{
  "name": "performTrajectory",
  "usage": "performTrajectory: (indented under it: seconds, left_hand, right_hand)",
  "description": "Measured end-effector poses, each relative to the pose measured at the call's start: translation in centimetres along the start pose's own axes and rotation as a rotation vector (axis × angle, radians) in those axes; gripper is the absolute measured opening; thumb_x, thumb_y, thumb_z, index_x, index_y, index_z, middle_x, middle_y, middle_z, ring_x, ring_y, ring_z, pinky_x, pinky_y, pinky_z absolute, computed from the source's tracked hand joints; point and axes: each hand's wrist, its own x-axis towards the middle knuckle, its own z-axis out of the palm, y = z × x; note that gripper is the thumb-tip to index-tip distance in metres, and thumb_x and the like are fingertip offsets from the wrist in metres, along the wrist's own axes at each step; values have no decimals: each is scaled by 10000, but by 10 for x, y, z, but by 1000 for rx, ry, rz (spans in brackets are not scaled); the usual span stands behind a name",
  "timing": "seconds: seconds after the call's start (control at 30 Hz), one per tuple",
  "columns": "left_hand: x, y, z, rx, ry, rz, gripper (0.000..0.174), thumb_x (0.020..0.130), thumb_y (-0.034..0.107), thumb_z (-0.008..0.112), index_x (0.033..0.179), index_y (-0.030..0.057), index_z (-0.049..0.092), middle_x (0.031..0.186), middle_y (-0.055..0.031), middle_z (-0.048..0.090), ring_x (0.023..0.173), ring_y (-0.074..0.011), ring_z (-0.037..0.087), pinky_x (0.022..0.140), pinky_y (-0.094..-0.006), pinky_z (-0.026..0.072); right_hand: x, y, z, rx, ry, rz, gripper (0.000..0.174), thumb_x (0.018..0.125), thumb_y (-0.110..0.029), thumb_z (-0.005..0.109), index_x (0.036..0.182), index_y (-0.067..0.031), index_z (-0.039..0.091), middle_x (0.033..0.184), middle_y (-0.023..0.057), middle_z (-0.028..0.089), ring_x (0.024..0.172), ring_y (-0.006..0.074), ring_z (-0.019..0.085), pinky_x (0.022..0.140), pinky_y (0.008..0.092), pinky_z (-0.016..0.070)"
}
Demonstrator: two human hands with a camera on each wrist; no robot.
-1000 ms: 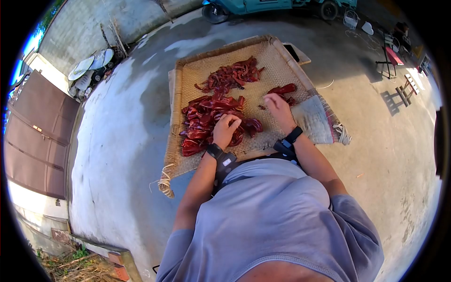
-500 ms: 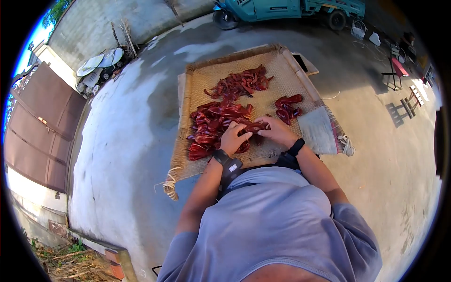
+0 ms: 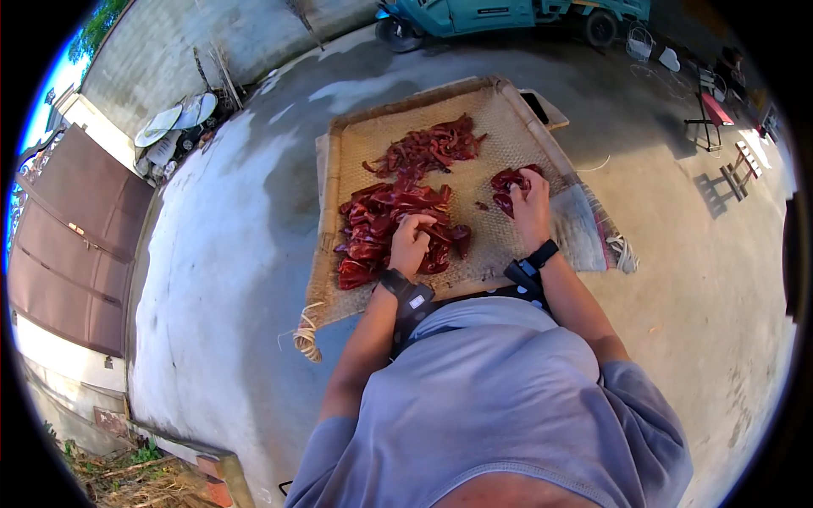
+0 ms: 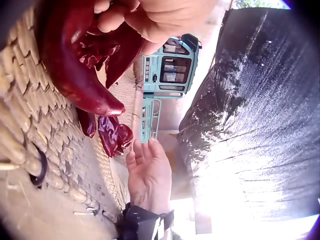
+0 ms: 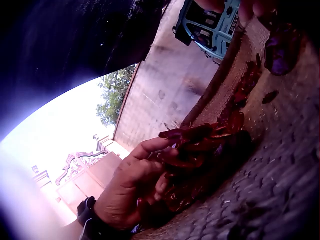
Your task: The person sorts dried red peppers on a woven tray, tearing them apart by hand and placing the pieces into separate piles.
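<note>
While the left hand [image 3: 412,240] clamps curled fingers on long dried red chilli pods [image 3: 377,222], that heap lies directly under it | flat woven bamboo tray [image 3: 495,114]: heap mid-tray toward left edge, pod axes mixed | right hand [image 3: 532,203]: fingers loosely straight, resting on small red chilli cluster [image 3: 506,179] by right edge | both wrists enter over near edge

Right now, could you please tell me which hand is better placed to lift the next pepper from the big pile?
Left, probably. The left hand grips peppers in the big pile, while the right hand rests apart at the small pile near the tray rim.
</note>
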Motion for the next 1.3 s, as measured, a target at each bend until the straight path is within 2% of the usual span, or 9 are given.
performTrajectory:
  seconds: [0.07, 0.17, 0.4, 0.5, 0.6, 0.7, 0.83, 1.1, 1.3]
  left_hand:
    - [2, 1, 1, -51, 16, -73, 258, 908, -54, 539, 1134, 40, 623, 983, -37, 594, 590, -76, 517, 534, -222, 423]
    - [3, 20, 4, -140, 68, -72, 211, 958, 3, 565, 1162, 43, 603, 957, -31, 638, 560, -60, 495, 497, -207, 396]
    - [8, 31, 8, -67, 7, -107, 243, 957, 10, 589, 1198, 40, 589, 1069, -59, 664, 556, -46, 473, 495, -199, 403]
    - [4, 36, 12, -83, 86, -64, 271, 931, 7, 625, 1200, 31, 600, 1109, -90, 636, 702, -104, 568, 572, -250, 480]
    - [6, 20, 8, 341, 183, 118, 347, 880, 65, 701, 1212, 46, 603, 1066, -102, 603, 830, -189, 606, 681, -320, 518]
    - [-1, 33, 2, 517, 138, -5, 414, 837, 157, 755, 1213, 65, 610, 1011, -106, 572, 908, -249, 615, 758, -366, 521]
    - [-3, 30, 4, 600, 41, -6, 400, 817, 207, 768, 1172, 91, 624, 1010, -90, 580, 897, -242, 624, 755, -373, 523]
    - [6, 29, 3, 614, 36, 77, 307, 835, 98, 706, 1135, 88, 644, 1033, -114, 607, 932, -270, 632, 797, -389, 520]
    - [14, 40, 13, 761, -242, 61, 295, 858, 95, 668, 1153, 108, 653, 1125, -111, 589, 998, -314, 631, 857, -413, 517]
  right_hand:
    - [-2, 9, 7, 158, -240, 46, 254, 959, -132, 633, 1192, -32, 614, 999, 41, 638, 862, 119, 612, 784, 271, 509]
    - [-7, -15, 8, 191, -661, 31, 271, 974, -172, 627, 1204, -30, 608, 989, 28, 641, 858, 95, 604, 765, 259, 507]
    - [-24, -42, 15, 329, -916, 85, 269, 979, -236, 616, 1114, -7, 653, 904, 56, 676, 739, 128, 624, 692, 276, 516]
    - [-23, -31, 15, 231, -823, 77, 250, 990, -200, 588, 1109, 13, 643, 861, 47, 670, 696, 119, 618, 645, 272, 510]
    - [-15, -10, 16, 310, -613, 197, 231, 1001, -181, 567, 1097, 15, 641, 831, 47, 668, 679, 109, 610, 631, 272, 509]
    - [-5, 4, 17, 498, -249, 332, 215, 1012, -177, 548, 1078, 4, 642, 826, 48, 664, 650, 102, 595, 616, 261, 508]
    - [-1, 6, 8, 575, -65, 476, 228, 1029, -213, 542, 1114, -20, 628, 869, 47, 666, 657, 83, 570, 612, 227, 486]
    - [0, 2, 5, 545, 153, 445, 352, 1029, -188, 527, 1321, -6, 456, 1018, 109, 643, 682, 115, 606, 616, 256, 515]
    - [0, 10, 9, 449, 83, 327, 321, 1023, -157, 534, 1304, -10, 484, 1077, 99, 625, 705, 116, 609, 636, 255, 519]
